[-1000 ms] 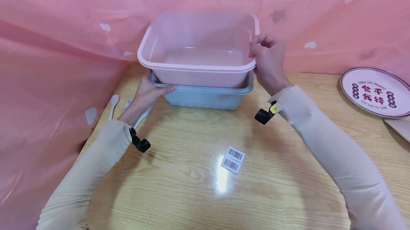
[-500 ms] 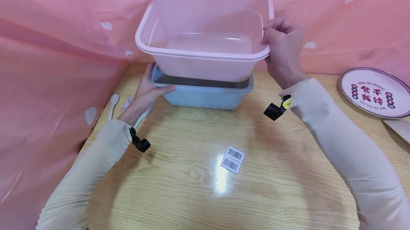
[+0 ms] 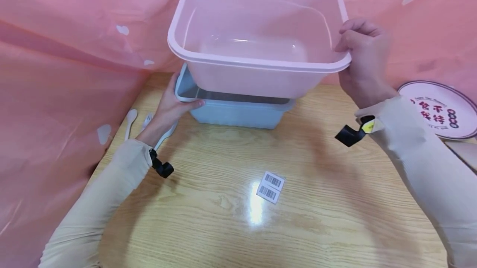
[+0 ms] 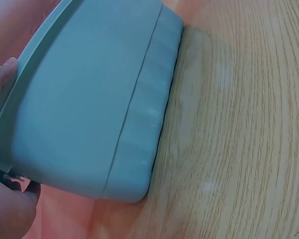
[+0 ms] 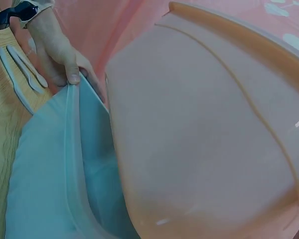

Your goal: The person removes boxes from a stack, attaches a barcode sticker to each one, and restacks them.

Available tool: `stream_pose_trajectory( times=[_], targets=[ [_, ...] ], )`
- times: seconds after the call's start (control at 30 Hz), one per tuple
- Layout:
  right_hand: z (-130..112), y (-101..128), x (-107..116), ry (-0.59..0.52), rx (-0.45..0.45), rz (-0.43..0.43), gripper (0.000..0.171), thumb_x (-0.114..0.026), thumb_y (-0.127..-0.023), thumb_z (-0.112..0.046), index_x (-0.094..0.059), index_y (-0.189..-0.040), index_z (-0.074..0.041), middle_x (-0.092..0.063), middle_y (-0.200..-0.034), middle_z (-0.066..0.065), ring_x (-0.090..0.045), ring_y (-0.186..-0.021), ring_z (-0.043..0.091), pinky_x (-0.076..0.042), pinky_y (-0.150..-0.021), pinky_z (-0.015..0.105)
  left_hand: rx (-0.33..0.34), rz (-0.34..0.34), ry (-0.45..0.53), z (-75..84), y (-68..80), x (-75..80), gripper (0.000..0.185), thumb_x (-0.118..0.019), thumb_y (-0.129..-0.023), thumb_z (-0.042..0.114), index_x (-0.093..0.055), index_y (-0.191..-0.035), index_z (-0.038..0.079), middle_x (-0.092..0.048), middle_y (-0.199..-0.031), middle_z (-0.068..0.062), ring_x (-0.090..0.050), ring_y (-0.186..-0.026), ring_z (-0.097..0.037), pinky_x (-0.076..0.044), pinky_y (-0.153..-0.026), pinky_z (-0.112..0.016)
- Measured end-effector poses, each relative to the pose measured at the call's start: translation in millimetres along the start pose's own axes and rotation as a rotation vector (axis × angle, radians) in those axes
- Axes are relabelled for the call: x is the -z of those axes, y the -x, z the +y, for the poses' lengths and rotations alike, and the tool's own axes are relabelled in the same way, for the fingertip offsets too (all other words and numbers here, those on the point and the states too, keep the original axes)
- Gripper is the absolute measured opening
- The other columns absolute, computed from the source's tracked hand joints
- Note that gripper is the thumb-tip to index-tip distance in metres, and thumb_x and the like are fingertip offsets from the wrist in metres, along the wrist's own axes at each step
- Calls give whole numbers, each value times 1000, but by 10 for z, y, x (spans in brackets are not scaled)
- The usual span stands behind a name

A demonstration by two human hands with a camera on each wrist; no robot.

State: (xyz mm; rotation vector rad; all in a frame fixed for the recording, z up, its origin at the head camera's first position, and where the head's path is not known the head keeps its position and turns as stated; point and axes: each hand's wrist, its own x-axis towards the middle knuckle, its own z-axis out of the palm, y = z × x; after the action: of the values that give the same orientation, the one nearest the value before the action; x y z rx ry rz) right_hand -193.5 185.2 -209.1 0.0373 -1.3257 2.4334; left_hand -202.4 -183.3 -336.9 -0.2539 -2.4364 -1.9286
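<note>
A light blue plastic basin [image 3: 238, 114] stands on the wooden table near the back cloth. My left hand [image 3: 169, 108] grips its left end, thumb over the front rim; the left wrist view shows the basin's side wall [image 4: 89, 89] close up. Above it, a pink plastic basin [image 3: 257, 79] hangs raised and a little tilted, covering part of the blue one's opening. Its right rim is pinched in my right hand [image 3: 363, 59]. From the right wrist, the pink basin's underside [image 5: 189, 124] fills much of the view, beside the blue basin's inside.
Left of the blue basin lie a white spoon [image 3: 131, 119], a fork [image 3: 148, 119] and another pale utensil [image 3: 166, 136], partly hidden by my wrist. A barcode label [image 3: 271, 187] lies mid-table. At right is a white plate [image 3: 462, 98] with red characters. Pink cloth [image 3: 52, 106] bounds the left and back.
My right hand has lifted the pink basin up out of the blue basin and moved it to the right. The left hand and the blue basin have stayed in place.
</note>
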Motion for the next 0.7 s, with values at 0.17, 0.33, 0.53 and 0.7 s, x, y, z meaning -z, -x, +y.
stream_pose_trajectory(
  times=[0.17, 0.33, 0.53, 0.7],
  targets=[
    [-126, 1, 187, -84, 5, 13, 24, -38, -65, 28, -58, -66, 15, -53, -65, 13, -51, -60, 23, -45, -43, 26, 12, 10, -47, 7, 20, 11, 99, -85, -72, 11, -25, -150, 24, -39, -149, -3, -37, -136, -24, -30, -114, -47],
    [-264, 12, 421, -103, 55, 30, 24, -36, -65, 27, -56, -66, 15, -52, -55, 13, -41, -38, 18, -22, -30, 22, 13, 11, -51, 9, 24, -9, 97, -85, -72, 13, -27, -149, 22, -39, -148, -5, -37, -134, -26, -30, -113, -48],
    [-424, -12, 696, -177, 99, 41, 24, -42, -57, 37, -53, -64, 17, -53, -51, 18, -40, -29, 18, -6, -28, 20, 22, 16, -88, 14, 38, -1, 99, -86, -71, 16, -26, -149, 25, -38, -149, -3, -38, -135, -25, -31, -113, -49],
    [-571, -15, 955, -300, 22, 14, 21, -36, -67, 35, -47, -72, 17, -55, -55, 22, -44, -30, 23, -6, -27, 19, 19, 19, -89, 10, 38, 7, 99, -86, -71, 17, -26, -149, 24, -39, -149, -4, -38, -134, -25, -30, -113, -49]
  ],
)
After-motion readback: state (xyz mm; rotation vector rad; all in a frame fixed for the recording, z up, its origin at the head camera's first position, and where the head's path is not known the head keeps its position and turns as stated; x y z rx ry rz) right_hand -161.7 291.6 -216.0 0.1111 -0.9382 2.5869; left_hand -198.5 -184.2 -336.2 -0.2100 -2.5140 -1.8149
